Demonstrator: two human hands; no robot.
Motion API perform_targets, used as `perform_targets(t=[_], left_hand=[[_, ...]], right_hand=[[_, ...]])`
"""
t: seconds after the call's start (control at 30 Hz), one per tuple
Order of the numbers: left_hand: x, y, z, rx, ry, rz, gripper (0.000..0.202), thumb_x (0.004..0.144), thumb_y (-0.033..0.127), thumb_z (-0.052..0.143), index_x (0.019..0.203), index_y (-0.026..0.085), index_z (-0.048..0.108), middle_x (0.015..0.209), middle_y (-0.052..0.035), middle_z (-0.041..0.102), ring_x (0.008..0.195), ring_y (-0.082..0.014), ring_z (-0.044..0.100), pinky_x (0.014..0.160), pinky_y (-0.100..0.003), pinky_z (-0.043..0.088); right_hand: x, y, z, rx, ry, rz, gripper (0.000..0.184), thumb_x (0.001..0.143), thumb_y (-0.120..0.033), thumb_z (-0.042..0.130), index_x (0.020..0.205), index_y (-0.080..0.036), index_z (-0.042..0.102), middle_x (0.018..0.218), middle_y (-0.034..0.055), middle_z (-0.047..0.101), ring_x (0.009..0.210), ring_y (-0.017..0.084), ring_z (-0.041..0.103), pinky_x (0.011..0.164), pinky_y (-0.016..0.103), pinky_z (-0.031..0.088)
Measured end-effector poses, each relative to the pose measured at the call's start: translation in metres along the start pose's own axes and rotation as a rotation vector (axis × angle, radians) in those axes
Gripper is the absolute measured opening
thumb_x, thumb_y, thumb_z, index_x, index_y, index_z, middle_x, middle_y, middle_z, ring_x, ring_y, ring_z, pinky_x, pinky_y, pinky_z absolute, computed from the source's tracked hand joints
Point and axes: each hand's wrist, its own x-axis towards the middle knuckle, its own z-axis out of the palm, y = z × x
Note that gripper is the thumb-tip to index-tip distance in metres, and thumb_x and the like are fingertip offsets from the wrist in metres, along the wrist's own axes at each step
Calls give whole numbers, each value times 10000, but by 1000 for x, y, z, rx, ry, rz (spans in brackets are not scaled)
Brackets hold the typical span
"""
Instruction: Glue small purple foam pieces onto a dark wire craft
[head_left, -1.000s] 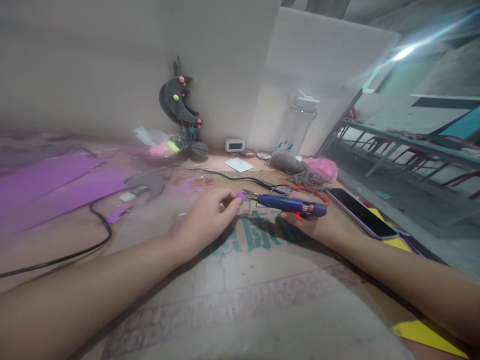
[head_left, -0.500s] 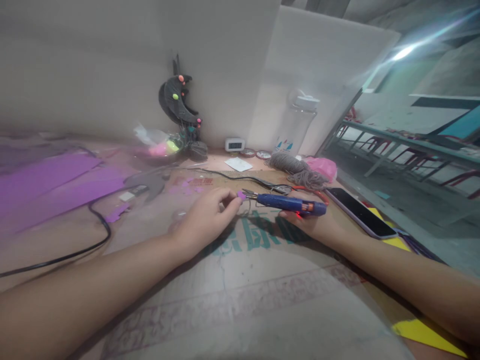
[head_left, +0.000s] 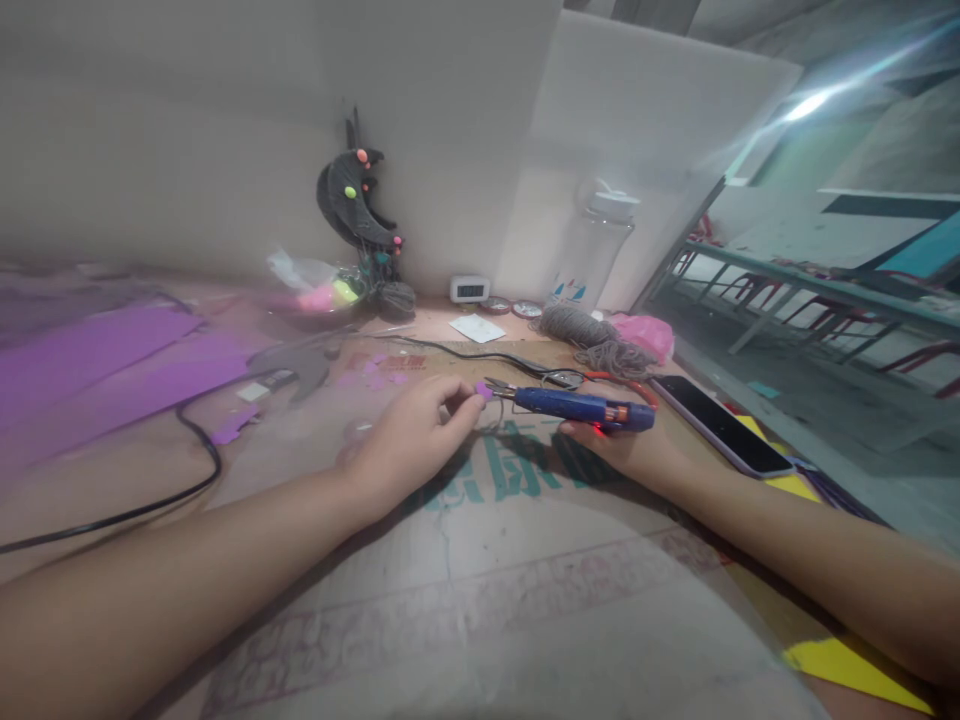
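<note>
Because the left hand (head_left: 412, 432) pinches a purple scrap (head_left: 483, 390) by the blue tool (head_left: 562, 404) the right hand (head_left: 628, 447) grips, a slip could jab the pinching fingertips (head_left: 475, 404)

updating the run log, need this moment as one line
left hand: pinching small purple piece; right hand: holding blue tool, aimed at piece; nearby: phone, grey yarn

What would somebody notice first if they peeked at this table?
Probably the dark blue tool in the right hand, its tip close to a small purple piece at the left hand's fingertips. Next might come the dark crescent with bright dots at the back, and the purple sheets at the left.
</note>
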Motion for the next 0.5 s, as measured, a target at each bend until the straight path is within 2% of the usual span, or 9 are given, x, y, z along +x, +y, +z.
perform_targets(t=[0.5], left_hand=[[-1, -2, 1, 17, -28, -18, 325, 947, 407, 393, 747, 195, 538, 735, 2, 578, 698, -166, 527, 624, -288, 360]], right_hand=[[1, -1, -1, 29, -37, -16, 194, 784, -334, 622, 655, -223, 527, 591, -6, 589, 576, 159, 572, 538, 257, 463]])
